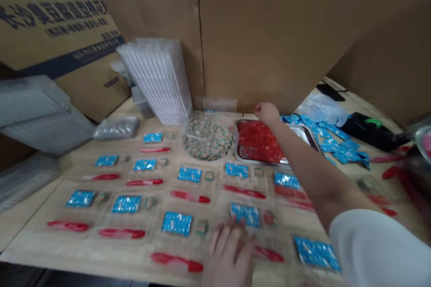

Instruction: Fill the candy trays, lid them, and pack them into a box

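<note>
My left hand (229,253) lies palm down, fingers stretched out, over a clear plastic tray at the near edge. A blue packet (245,214), a small reddish square piece (268,218) and a red pen-like item (269,254) lie in that tray, the last partly covered by the hand. My right hand (267,113) reaches over the back of a metal tray (239,156) filled with shiny red pieces (258,141). Its fingers look curled, and what they hold, if anything, is hidden. Beside it stands a round clear bowl (235,131) of small brown-green square pieces (209,136).
Rows of clear trays with blue packets (126,204) and red pen-like items (121,233) cover the table. Stacked clear trays (158,83) stand against a cardboard wall (256,49). At right lie loose blue packets (343,145) and a black tool (370,131).
</note>
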The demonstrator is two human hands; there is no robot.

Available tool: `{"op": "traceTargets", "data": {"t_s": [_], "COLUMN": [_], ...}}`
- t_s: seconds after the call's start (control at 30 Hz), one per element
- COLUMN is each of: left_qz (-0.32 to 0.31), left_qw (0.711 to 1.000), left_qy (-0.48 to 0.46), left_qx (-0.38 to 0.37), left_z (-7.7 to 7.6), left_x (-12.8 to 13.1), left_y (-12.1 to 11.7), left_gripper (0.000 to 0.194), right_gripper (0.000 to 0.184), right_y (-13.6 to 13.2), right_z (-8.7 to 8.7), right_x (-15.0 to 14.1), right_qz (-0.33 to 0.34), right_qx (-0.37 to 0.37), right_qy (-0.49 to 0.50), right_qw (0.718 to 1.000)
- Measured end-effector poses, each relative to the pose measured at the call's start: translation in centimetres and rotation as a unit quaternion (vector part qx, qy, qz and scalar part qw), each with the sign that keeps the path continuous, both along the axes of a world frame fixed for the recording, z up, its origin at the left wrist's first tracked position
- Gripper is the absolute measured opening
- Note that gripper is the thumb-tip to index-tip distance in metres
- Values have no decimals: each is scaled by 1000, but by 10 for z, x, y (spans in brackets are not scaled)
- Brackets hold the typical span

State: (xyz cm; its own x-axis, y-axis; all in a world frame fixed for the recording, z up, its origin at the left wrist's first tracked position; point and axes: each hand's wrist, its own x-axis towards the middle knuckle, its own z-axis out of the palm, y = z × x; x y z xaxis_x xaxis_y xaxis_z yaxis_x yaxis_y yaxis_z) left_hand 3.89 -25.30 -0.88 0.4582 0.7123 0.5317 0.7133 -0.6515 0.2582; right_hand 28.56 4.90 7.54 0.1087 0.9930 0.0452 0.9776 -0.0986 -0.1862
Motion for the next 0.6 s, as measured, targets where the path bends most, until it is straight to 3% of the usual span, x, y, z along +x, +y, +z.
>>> {"op": "traceTargets", "data": {"t_s": [0.1, 0.17, 0.27, 0.33, 0.47, 0.6], "left_qz": [-26, -43, -66, -81, -93, -83], "left_qw": [994, 987, 980, 977, 980, 984], "left_qy": [39, 62, 85, 93, 78, 73], "left_qx": [-102, -139, -168, -176, -159, -141], "left_z": [22, 29, 26, 21, 14, 13], "left_x": [-15, -22, -23, -21, -17, -15], "left_y": [4, 4, -2, -7, -9, -10], "left_gripper": [30, 31, 31, 32, 29, 29], "right_gripper": [31, 27, 19, 20, 17, 15], "right_y": [-58, -116, -201, -240, -263, -264], "right_z": [10, 13, 5, -7, -24, -22], "right_x": [3, 1, -14, -30, -55, -55], "right_qz": [23, 84, 168, 201, 274, 289], "right_qx": [2, -7, -27, -21, -26, -41], "right_qy": [68, 191, 252, 233, 133, 113], "right_qw": [997, 978, 953, 951, 952, 950]}}
